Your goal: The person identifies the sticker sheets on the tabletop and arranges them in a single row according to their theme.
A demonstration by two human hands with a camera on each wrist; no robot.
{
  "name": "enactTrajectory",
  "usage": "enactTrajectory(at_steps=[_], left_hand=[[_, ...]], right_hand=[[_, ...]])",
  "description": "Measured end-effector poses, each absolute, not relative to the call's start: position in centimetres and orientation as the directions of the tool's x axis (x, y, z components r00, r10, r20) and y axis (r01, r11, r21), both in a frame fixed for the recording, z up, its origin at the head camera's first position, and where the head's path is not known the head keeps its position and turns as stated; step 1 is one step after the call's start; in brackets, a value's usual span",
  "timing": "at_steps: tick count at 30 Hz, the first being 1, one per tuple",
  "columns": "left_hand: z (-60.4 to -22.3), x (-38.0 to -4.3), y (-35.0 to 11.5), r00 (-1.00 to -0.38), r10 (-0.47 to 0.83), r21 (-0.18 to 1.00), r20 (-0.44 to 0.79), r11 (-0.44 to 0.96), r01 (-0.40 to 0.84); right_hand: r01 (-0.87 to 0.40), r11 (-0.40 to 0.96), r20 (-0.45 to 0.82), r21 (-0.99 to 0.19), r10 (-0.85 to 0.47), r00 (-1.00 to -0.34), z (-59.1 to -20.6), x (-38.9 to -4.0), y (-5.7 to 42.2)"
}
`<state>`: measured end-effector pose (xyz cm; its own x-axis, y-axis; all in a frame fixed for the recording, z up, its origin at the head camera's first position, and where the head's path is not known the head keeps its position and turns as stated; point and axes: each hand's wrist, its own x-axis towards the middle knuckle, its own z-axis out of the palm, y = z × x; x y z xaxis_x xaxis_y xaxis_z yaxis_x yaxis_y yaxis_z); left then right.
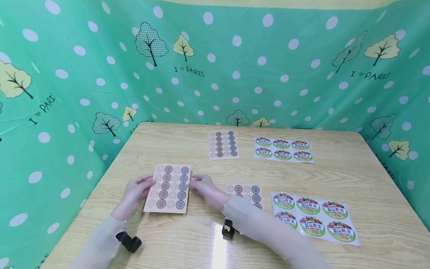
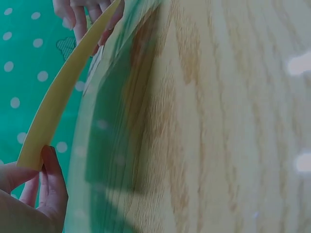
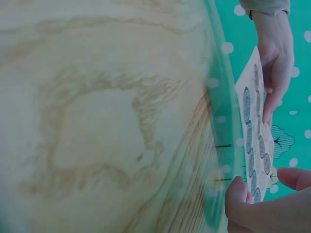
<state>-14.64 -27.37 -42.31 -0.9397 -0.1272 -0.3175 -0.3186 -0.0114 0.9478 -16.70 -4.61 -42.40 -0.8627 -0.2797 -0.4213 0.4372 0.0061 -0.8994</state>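
Observation:
A pinkish sticker sheet [image 1: 169,189] with columns of round brown, grey-blue and pale stickers is held raised at the table's left side. My left hand [image 1: 134,192] pinches its left edge, thumb on one face and fingers on the other. On the opposite edge, my right hand [image 1: 205,188] grips the sheet between thumb and fingers. Seen almost edge-on in the left wrist view, the sheet [image 2: 58,97] bows slightly and shows its plain yellowish back. The printed side of the sheet [image 3: 250,121] appears in the right wrist view.
Partly behind my right forearm lies a similar round-sticker sheet [image 1: 243,188]; another such sheet [image 1: 223,145] lies at the back. Two white sheets of oval fruit labels, one rear [image 1: 283,149] and one front [image 1: 315,216], lie to the right. A green polka-dot cloth [image 1: 215,67] hangs behind the wooden table [image 1: 188,239].

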Motion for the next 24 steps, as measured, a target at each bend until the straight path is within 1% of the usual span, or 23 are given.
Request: enactTrajectory(at_steps=[7,12,24], left_hand=[[-42.5,-15.4,-28.3,-0.940,-0.162,0.952,-0.301,0.007,-0.306],[-42.9,-16.0,-28.9,-0.928,-0.215,0.951,-0.305,-0.022,-0.307],[-42.5,-17.0,-30.2,-0.917,-0.242,0.943,-0.318,0.020,-0.332]], right_hand=[[0.429,-0.031,-0.412,-0.903,-0.218,-0.884,-42.9,-17.4,-6.2],[0.403,-0.068,-0.383,-0.913,-0.202,-0.901,-43.0,-17.8,-7.1],[0.438,-0.165,-0.404,-0.884,-0.205,-0.892,-43.6,-18.9,-9.4]])
